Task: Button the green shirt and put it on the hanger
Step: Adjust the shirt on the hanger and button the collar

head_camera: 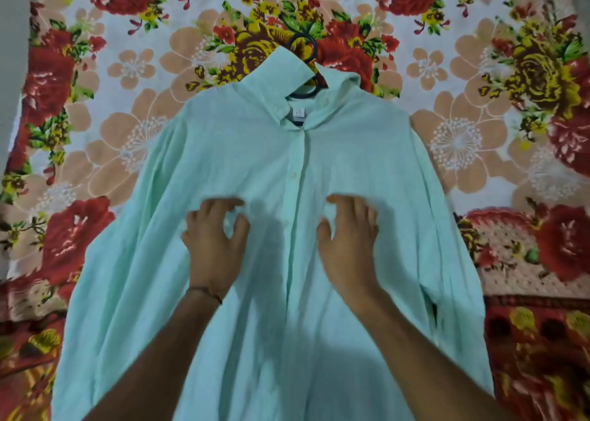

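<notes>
Smoothing the green shirt (287,152), spread mid-frame with the hanger (314,51) at its collar (281,66), probably works best outward from the placket (295,193). The left hand (217,245) and right hand (348,241) sit apart on it, fingers curled, grip unclear.

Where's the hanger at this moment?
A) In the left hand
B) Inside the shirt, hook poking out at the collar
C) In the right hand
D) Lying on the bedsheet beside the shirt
B: the dark hanger hook sticks out above the shirt collar, while the left hand and right hand rest lower on the shirt front.
</notes>
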